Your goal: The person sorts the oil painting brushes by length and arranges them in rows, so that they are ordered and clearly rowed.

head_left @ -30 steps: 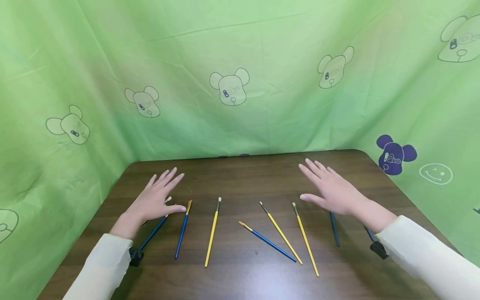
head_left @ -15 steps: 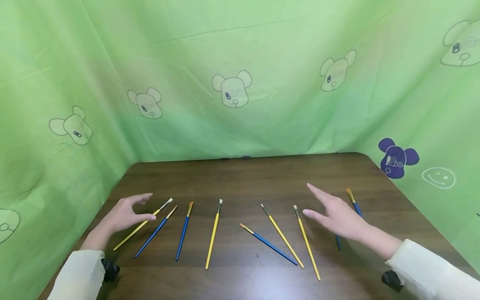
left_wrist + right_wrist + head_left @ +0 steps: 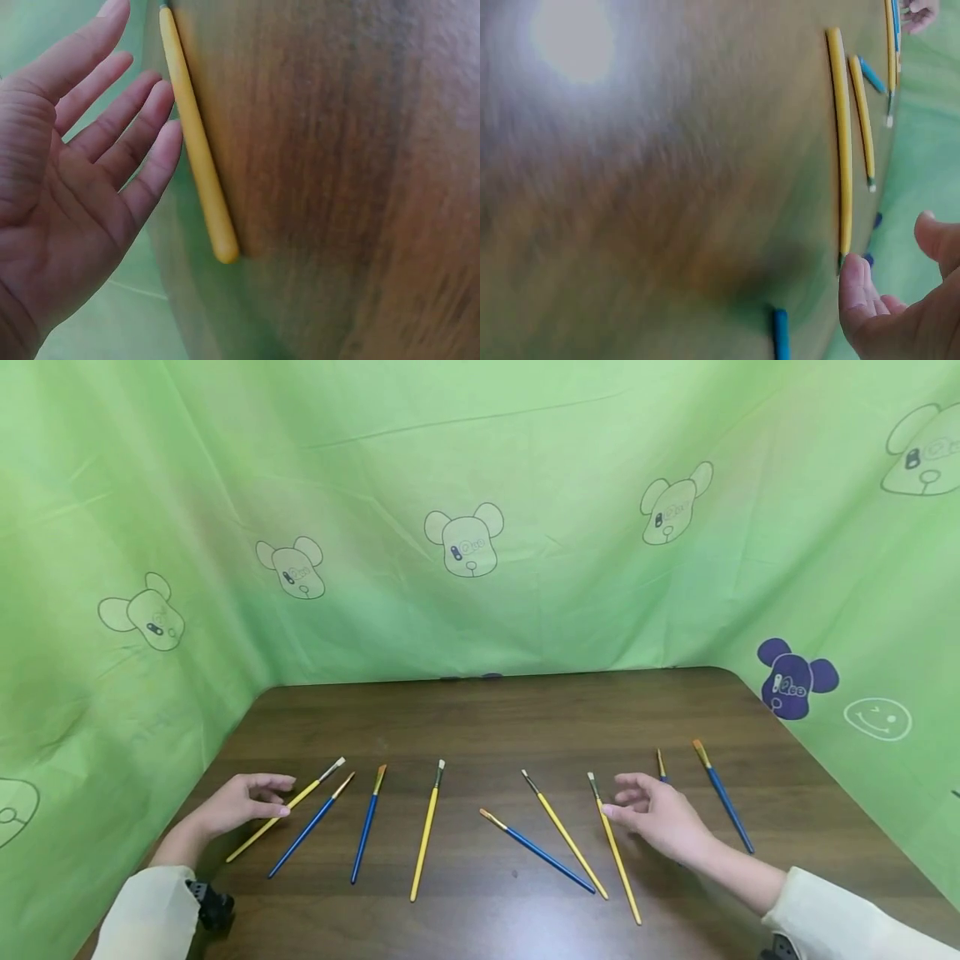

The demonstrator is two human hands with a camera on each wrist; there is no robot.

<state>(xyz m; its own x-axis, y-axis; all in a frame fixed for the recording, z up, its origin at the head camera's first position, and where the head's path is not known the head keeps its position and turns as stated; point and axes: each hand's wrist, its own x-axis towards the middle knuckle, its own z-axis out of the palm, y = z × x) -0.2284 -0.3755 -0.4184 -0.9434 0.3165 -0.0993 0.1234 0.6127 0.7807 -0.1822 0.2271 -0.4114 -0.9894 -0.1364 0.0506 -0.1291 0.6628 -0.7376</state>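
Observation:
My left hand [image 3: 238,802] hovers at the far left, its thumb near a yellow paintbrush [image 3: 262,833] with a pale tip. In the left wrist view its fingers are loosely bent beside the yellow paintbrush handle [image 3: 196,142], with a gap between thumb and fingers. On the right, my right hand [image 3: 663,817] is beside another yellow paintbrush [image 3: 617,852], fingers bent, thumb near the upper handle. The right wrist view shows thumb and fingers apart near that paintbrush's bristle end [image 3: 842,259]. Under the right hand a blue paintbrush [image 3: 662,767] is partly hidden.
Between the hands lie more brushes on the brown table [image 3: 480,718]: blue ones [image 3: 311,825] [image 3: 365,835] [image 3: 547,856] and yellow ones [image 3: 425,843] [image 3: 566,835]. A blue paintbrush [image 3: 727,802] lies far right. A green printed cloth [image 3: 360,568] surrounds the table's back and sides.
Both hands have come down and back toward me from above the table. Their fingers have gone from spread to loosely bent, beside the outer yellow paintbrushes. The brushes lie as before.

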